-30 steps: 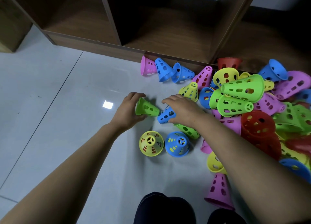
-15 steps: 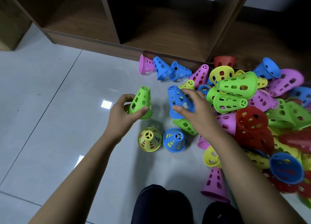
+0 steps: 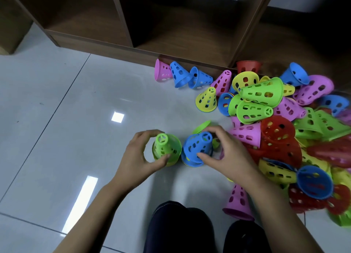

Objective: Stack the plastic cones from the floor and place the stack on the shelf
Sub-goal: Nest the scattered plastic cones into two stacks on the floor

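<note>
Hands both grasp cones on the floor (image 3: 66, 120). The left hand (image 3: 135, 158) curls its thumb and fingers round a green cone (image 3: 165, 148), which stands with the narrow end up. A yellowish rim shows just under its base, so it may sit on another cone, but I cannot tell this surely. The right hand (image 3: 230, 157) holds a blue cone (image 3: 197, 147) in the same manner, thumb on the near side and fingers over the far side, and a second blue rim shows below it. These 2 cones stand just beside each other, almost touching. At the right lies a big loose pile of cones (image 3: 284, 131) in green, pink, red, yellow and blue, most of them on their sides. A yellow cone (image 3: 207, 101) stands upright at the left edge of the pile. A row of 3 cones (image 3: 179, 74), 1 pink and 2 blue, lies against the base of the wooden shelf (image 3: 171, 36). A pink cone (image 3: 237, 203) stands near the person's dark knee (image 3: 180, 226)
</note>
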